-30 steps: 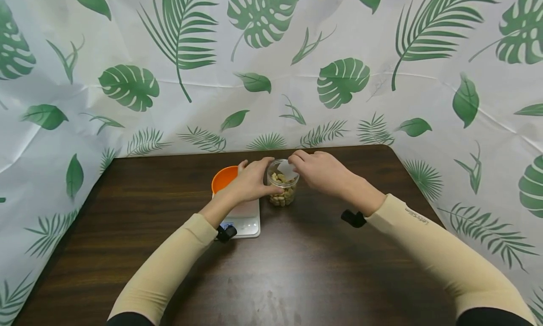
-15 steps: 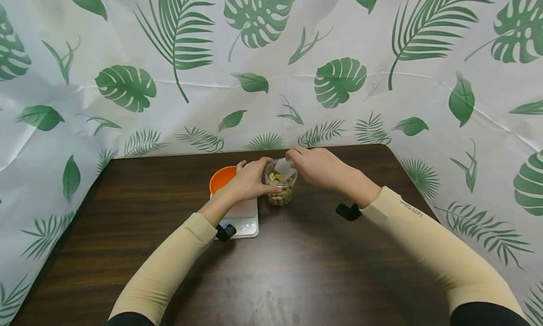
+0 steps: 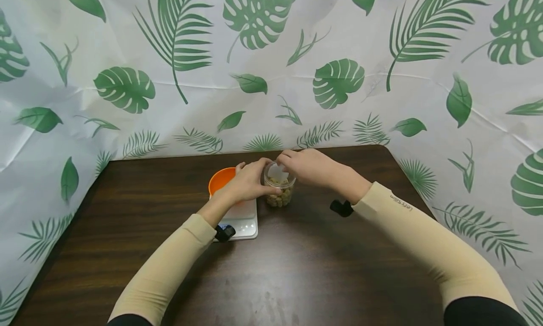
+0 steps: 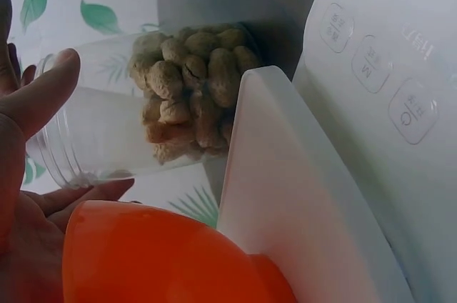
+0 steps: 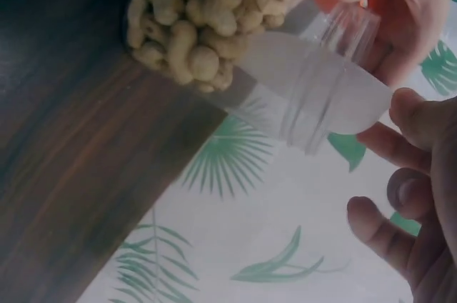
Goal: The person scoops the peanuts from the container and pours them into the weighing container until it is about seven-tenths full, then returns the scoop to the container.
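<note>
A clear plastic jar (image 3: 292,184) with cashews (image 5: 187,28) in its lower part stands upright on the table. My left hand (image 3: 251,180) holds it near the rim, with thumb and fingers on opposite sides, as the left wrist view shows. Between the thumb and index finger of my right hand (image 3: 311,168) is the end of a translucent white plastic scoop (image 5: 360,103). The scoop reaches down through the jar's mouth and its tip meets the nuts.
Left of the jar is a white kitchen scale (image 3: 246,228) bearing an orange bowl (image 3: 219,179), partly hidden behind the left hand. Beneath lies a dark wooden table (image 3: 271,274). A leaf-patterned sheet (image 3: 271,95) hangs behind its back edge.
My right hand has moved left over the jar's mouth, and the scoop has gone deeper toward the cashews. The left hand keeps its hold on the jar.
</note>
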Demonstrator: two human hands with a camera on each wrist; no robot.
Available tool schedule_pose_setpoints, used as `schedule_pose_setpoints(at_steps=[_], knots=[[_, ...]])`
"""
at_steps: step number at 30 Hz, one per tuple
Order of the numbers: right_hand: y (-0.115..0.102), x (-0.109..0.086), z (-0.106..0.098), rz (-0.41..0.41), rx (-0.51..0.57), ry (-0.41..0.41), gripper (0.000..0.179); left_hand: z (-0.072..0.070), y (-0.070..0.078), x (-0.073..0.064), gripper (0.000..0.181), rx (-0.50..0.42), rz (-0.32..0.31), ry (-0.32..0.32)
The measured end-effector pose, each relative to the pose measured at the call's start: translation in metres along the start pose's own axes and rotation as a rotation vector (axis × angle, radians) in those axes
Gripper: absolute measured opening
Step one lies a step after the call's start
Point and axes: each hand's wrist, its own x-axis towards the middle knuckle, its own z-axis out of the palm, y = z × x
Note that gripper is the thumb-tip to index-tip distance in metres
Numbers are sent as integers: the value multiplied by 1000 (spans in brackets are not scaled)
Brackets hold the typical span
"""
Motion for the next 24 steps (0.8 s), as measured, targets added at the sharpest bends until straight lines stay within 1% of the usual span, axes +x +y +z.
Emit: schedule_pose_setpoints(at_steps=[3, 5, 10, 15, 19, 21, 24], knots=[[2, -3, -1, 51, 41, -19, 23, 1, 0, 0, 81, 3, 1, 2], [3, -2, 0, 77, 44, -35, 23, 1, 0, 0, 82, 5, 2, 0], [0, 2, 5, 66, 51, -50, 23, 1, -1, 1, 83, 2, -2, -9], [2, 1, 7, 91, 119, -58, 22, 2, -1, 1, 82, -5, -1, 1], [6, -3, 5, 124, 185, -35, 18, 4, 0, 0, 82, -9, -2, -3], [6, -4, 5, 129, 217, -10, 17, 4, 0, 0, 81, -8, -2, 1], [7, -2, 8, 130, 237, 16, 17, 3, 0, -1, 81, -2, -6, 7]])
